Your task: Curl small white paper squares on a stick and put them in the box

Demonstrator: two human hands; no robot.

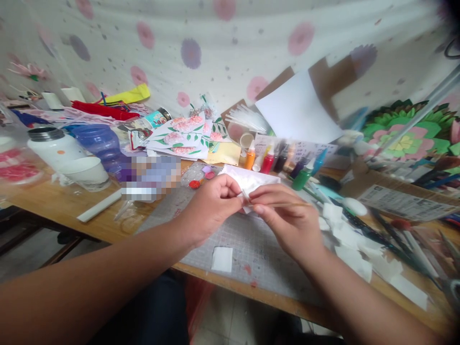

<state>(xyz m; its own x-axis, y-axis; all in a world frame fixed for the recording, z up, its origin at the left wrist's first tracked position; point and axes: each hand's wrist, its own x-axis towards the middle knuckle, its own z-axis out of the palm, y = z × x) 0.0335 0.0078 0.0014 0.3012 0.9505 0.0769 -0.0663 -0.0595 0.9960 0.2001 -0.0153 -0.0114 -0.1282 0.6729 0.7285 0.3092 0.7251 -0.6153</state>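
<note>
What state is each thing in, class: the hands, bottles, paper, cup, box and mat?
Left hand: fingertips pinched on a small white scrap, details blurred
Right hand: fingers closed around a thin stick
Orange bottle: upright
Green bottle: upright, nozzle up
Paper square: flat, loose on the mat
Cup: open-topped, contents hidden
Cardboard box: open, with things sticking out
Mat: flat, stained near its front edge

The table (pixel 46 200) is viewed from close above by 1 head-worn camera, aimed forward and down.
</note>
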